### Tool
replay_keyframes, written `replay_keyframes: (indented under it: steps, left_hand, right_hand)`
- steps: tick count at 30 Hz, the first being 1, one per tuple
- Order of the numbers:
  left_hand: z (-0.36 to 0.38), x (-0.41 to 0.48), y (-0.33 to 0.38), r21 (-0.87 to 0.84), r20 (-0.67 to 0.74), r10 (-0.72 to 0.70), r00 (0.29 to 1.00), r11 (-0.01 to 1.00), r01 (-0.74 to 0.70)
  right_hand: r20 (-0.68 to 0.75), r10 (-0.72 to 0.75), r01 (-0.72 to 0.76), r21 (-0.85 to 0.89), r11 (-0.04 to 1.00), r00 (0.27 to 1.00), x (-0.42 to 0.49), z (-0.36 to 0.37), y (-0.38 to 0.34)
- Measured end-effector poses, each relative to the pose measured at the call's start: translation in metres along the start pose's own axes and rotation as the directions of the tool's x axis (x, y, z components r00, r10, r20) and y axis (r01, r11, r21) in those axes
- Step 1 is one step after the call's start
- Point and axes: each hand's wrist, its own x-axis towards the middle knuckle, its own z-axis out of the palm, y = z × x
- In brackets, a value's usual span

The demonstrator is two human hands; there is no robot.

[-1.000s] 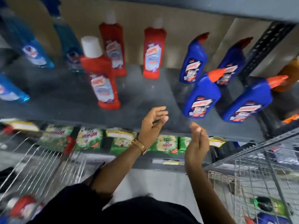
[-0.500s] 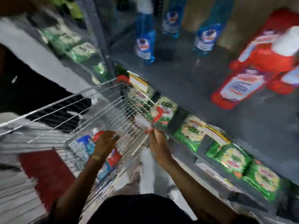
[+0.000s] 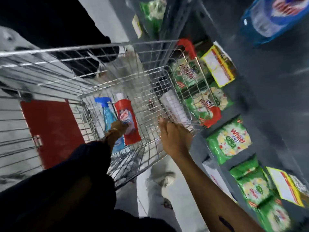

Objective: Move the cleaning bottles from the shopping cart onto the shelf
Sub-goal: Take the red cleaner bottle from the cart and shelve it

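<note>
A red bottle with a white cap point(image 3: 125, 107) lies in the wire shopping cart point(image 3: 83, 47), beside a blue spray bottle point(image 3: 107, 111). My left hand point(image 3: 118, 127) reaches down into the cart, its fingers closed over the red bottle's label. My right hand point(image 3: 173, 136) curls over the cart's near right rim, next to a white roll-shaped part. The grey shelf point(image 3: 267, 97) rises on the right, with one blue bottle point(image 3: 270, 19) blurred at the top right.
Green detergent packs point(image 3: 229, 141) fill the lower shelf tier right of the cart, with yellow price tags point(image 3: 217, 66) on its edge. A red panel point(image 3: 51, 129) lies left of the cart. A second wire rack stands at the far left.
The view has swung from the shelf down to the cart. My left hand went deeper into the cart and closed on the red bottle. My right hand stays at the cart's rim.
</note>
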Motion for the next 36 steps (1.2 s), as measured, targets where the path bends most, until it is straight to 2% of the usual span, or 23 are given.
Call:
replay_keyframes:
  steps: [3, 5, 8, 9, 13, 16, 19, 20, 21, 22, 23, 24, 25, 26, 27, 29, 33, 36]
  left_hand:
    - [0.012, 0.026, 0.001, -0.051, -0.084, -0.089, 0.992, 0.995, 0.085]
    - [0.024, 0.047, -0.007, -0.152, -0.155, -0.103, 0.983, 0.985, 0.079]
    - [0.029, 0.038, 0.002, -0.136, -0.215, -0.093, 0.972, 0.989, 0.064]
    - [0.03, 0.034, 0.003, -0.15, -0.21, -0.084, 0.974, 0.987, 0.053]
    - [0.026, 0.026, 0.007, -0.285, -0.021, -0.081, 0.996, 0.956, 0.072]
    - [0.017, 0.006, 0.016, -0.343, 0.062, 0.028, 0.998, 0.939, -0.005]
    - [0.002, -0.045, 0.04, -0.364, 0.097, 0.19, 0.977, 0.921, -0.143]
    - [-0.004, -0.062, 0.048, -0.36, 0.103, 0.25, 0.963, 0.912, -0.199]
    - [-0.009, -0.078, 0.055, -0.349, 0.109, 0.308, 0.945, 0.902, -0.254]
    - [-0.016, -0.097, 0.063, -0.335, 0.114, 0.37, 0.922, 0.888, -0.315]
    - [-0.021, -0.115, 0.072, -0.316, 0.123, 0.427, 0.896, 0.873, -0.373]
    - [-0.025, -0.135, 0.082, -0.299, 0.133, 0.483, 0.866, 0.852, -0.43]
    - [-0.027, -0.156, 0.091, -0.273, 0.14, 0.535, 0.833, 0.83, -0.487]
    - [-0.027, -0.175, 0.099, -0.249, 0.151, 0.574, 0.805, 0.81, -0.531]
    - [-0.024, -0.193, 0.105, -0.224, 0.176, 0.607, 0.775, 0.791, -0.569]
    - [-0.016, -0.228, 0.112, -0.2, 0.256, 0.655, 0.711, 0.755, -0.624]
    - [0.011, -0.276, 0.109, -0.235, 0.475, 0.659, 0.584, 0.734, -0.638]
    - [0.042, -0.296, 0.098, -0.251, 0.573, 0.633, 0.521, 0.741, -0.623]
  right_hand:
    - [-0.029, -0.014, 0.013, -0.019, 1.0, 0.999, -0.001, 0.0, 0.0]
    - [-0.008, 0.006, -0.006, 0.007, 1.0, 1.0, -0.001, -0.002, 0.0]
    - [0.021, 0.033, -0.033, 0.006, 0.999, 0.999, -0.001, -0.003, -0.002]
    - [0.013, 0.036, -0.036, 0.011, 0.999, 0.999, -0.002, -0.004, -0.002]
    - [-0.022, 0.031, -0.03, 0.032, 0.999, 0.999, -0.003, -0.001, -0.002]
    - [-0.033, 0.039, -0.037, 0.076, 0.996, 0.999, -0.003, 0.0, -0.001]
    - [-0.022, 0.023, -0.017, 0.241, 0.97, 1.0, -0.007, -0.005, 0.003]
    - [0.022, 0.037, -0.042, 0.338, 0.94, 0.999, -0.007, -0.01, 0.006]
    - [0.086, 0.067, -0.1, 0.487, 0.867, 0.994, -0.007, -0.016, 0.008]
    - [0.169, 0.098, -0.187, 0.668, 0.721, 0.981, -0.008, -0.027, 0.009]
    - [0.244, 0.118, -0.269, 0.814, 0.515, 0.963, -0.011, -0.04, 0.007]
    - [0.3, 0.118, -0.323, 0.894, 0.311, 0.946, -0.016, -0.054, 0.008]
    - [0.318, 0.094, -0.33, 0.929, 0.165, 0.943, -0.022, -0.066, 0.01]
    - [0.307, 0.061, -0.311, 0.948, 0.073, 0.95, -0.029, -0.077, 0.013]
    - [0.281, 0.04, -0.281, 0.959, 0.016, 0.959, -0.039, -0.088, 0.018]
    - [0.235, 0.034, -0.234, 0.972, -0.024, 0.971, -0.064, -0.107, 0.031]
    - [0.187, 0.15, -0.186, 0.982, -0.023, 0.971, -0.12, -0.127, 0.074]
    - [0.175, 0.248, -0.177, 0.984, -0.013, 0.953, -0.164, -0.134, 0.107]
